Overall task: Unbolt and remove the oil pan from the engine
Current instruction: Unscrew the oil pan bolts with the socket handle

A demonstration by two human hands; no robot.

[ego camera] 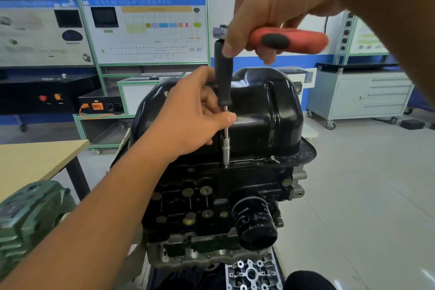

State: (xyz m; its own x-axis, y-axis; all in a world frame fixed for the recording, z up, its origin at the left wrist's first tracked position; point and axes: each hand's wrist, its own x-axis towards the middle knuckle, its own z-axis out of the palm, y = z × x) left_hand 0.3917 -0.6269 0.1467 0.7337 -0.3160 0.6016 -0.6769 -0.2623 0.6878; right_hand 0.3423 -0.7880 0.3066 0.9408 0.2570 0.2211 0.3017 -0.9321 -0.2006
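Note:
A glossy black oil pan [263, 106] sits on top of the upturned dark engine block [211, 198]. A ratchet with a red handle [289, 39] drives a long black-sleeved extension [223, 77] that ends in a slim silver socket [226, 152], standing upright on a bolt at the pan's front flange. My right hand [266, 4] grips the red handle near the ratchet head. My left hand [193, 115] pinches the thin steel shaft just below the black sleeve. A loose bolt [274, 158] lies tilted on the flange to the right. A black oil filter [255, 223] sticks out of the block's front.
A wooden table [40, 162] stands at the left with a green machine housing [30, 216] below it. Training display boards [143, 28] and a grey wheeled cabinet [360, 96] line the back. A silver cylinder head part [253, 273] lies under the engine. Tiled floor opens to the right.

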